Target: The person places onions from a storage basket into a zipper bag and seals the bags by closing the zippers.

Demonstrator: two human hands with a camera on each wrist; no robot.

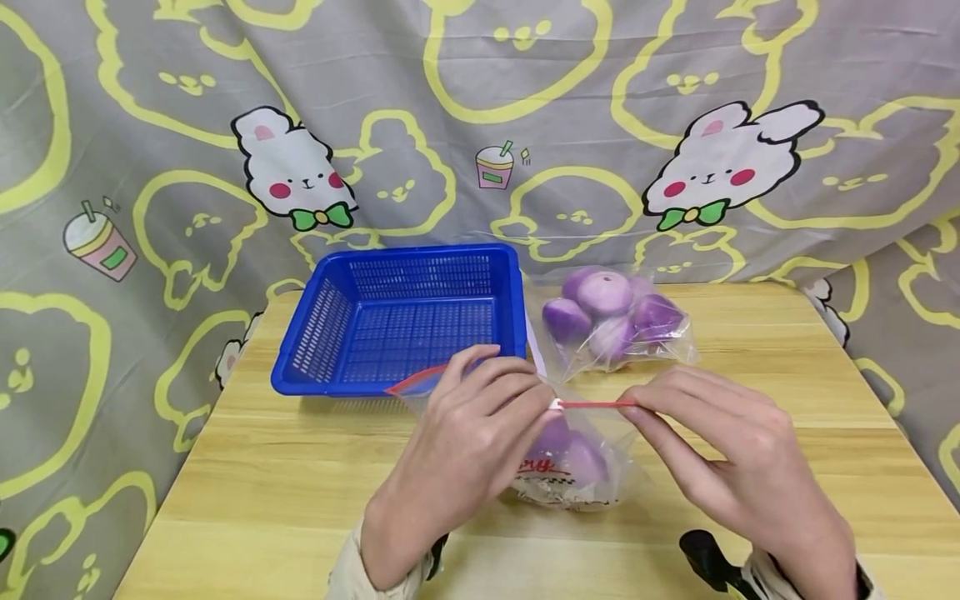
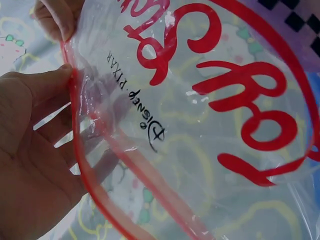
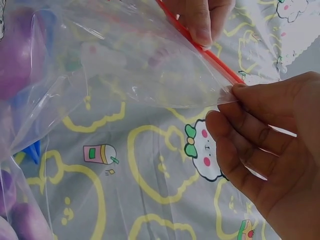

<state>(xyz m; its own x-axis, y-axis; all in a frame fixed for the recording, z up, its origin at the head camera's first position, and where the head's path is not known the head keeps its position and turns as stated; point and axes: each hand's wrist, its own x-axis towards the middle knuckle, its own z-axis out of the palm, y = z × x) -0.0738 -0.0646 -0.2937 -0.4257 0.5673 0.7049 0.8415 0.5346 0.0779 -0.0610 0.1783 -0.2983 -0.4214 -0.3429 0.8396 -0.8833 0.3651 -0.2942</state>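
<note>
A clear zip bag with a red zip edge and red lettering holds purple onions above the table. My left hand pinches its red zip at the white slider, thumb and fingertips together. At the zip's right end, my right hand pinches the corner between thumb and forefinger. Between the two hands the red zip strip is stretched straight. Left of the slider, the bag's mouth gapes, with its two red edges apart in the left wrist view.
A blue plastic basket stands at the back left, behind my left hand. Beside it, at the back right, lies another clear bag of purple onions. A patterned curtain hangs behind the wooden table.
</note>
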